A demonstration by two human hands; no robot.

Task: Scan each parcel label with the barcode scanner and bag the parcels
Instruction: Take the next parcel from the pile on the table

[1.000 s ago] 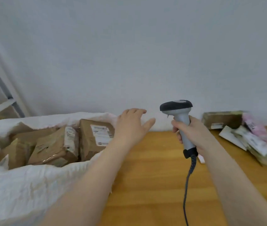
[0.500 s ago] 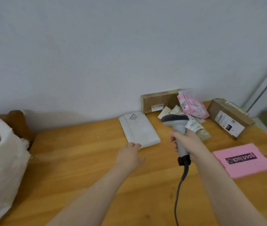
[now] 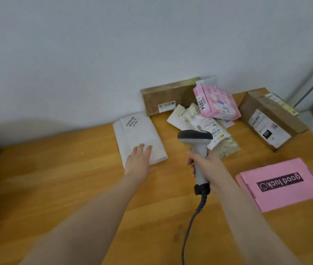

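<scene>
Left hand (image 3: 139, 159) lies flat on the white parcel (image 3: 138, 131), fingers straight; right hand (image 3: 203, 161) is wrapped round the scanner (image 3: 195, 138) handle.

The parcel lies on the counter (image 3: 75, 178) near the wall, barcode label at its far end. Just right of it, behind the upright scanner, are a clear bag (image 3: 205, 125), a pink pack (image 3: 215, 101) marked "2854" and two brown boxes (image 3: 167, 96). A pink mailer (image 3: 283, 186) reads "good luck", upside down. Half a second ago the left hand only reached the parcel's near edge.
</scene>
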